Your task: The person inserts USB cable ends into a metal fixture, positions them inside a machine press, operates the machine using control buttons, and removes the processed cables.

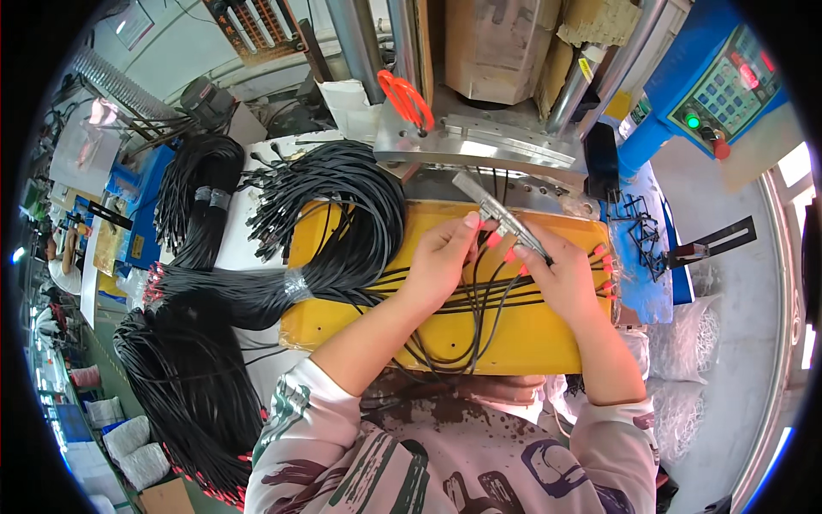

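A slim silver metal mould bar [501, 214] is held at a slant above the yellow board [385, 343]. My right hand [561, 270] grips its lower right end between thumb and fingers. My left hand [441, 257] is closed in a pinch at the bar's near edge; it appears to hold one of the black cables [481, 321], though the fingers partly hide it. Several of these cables hang from the bar, with red-orange tips [511, 255] between my hands. More black cables lie across the board under my hands, their red ends near its right edge.
A press with a steel plate [479, 141] stands just beyond the board. Bundled black cables [342, 206] lie left, with a large hanging bunch [188, 368] nearer me. A blue control panel [728, 86] is far right, above small black parts [638, 227] on a blue surface.
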`<state>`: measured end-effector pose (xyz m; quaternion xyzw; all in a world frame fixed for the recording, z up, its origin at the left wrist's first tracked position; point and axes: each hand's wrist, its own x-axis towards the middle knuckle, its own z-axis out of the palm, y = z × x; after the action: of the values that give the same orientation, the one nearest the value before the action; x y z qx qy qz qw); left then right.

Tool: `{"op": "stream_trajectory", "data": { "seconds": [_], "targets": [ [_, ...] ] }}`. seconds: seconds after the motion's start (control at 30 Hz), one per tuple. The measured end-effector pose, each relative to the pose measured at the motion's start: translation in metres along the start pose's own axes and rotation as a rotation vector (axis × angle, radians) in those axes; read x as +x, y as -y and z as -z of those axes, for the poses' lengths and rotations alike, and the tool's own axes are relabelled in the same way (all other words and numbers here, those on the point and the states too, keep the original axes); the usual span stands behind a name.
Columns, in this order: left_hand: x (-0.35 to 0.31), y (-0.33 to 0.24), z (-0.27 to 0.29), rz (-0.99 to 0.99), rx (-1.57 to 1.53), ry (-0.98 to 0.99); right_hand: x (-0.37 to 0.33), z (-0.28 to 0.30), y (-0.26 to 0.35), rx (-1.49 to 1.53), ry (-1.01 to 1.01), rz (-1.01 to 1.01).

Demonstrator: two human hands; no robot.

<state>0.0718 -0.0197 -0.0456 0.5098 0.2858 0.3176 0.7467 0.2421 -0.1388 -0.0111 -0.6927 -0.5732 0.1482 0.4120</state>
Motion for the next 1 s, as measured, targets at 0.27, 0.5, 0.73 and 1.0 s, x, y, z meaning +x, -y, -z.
{"op": "stream_trajectory", "data": {
  "seconds": [0.27,0.5,0.73,1.0],
  "targets": [
    [0.002,0.005,0.001,-0.048,0.092,0.025,-0.001,-0.006,-0.004,-0.065,-0.048,0.003],
    [0.000,-0.004,0.004,-0.028,0.082,-0.007,0.001,0.007,0.021,0.013,0.081,-0.064],
    [-0.114,-0.099,-0.001,-0.319,-0.360,0.232,-0.044,0.010,-0.040,-0.278,-0.165,0.143],
    [-0.170,-0.131,-0.047,-0.526,-0.529,0.816,0.001,0.008,-0.048,0.062,-0.080,-0.209]
  ]
}}
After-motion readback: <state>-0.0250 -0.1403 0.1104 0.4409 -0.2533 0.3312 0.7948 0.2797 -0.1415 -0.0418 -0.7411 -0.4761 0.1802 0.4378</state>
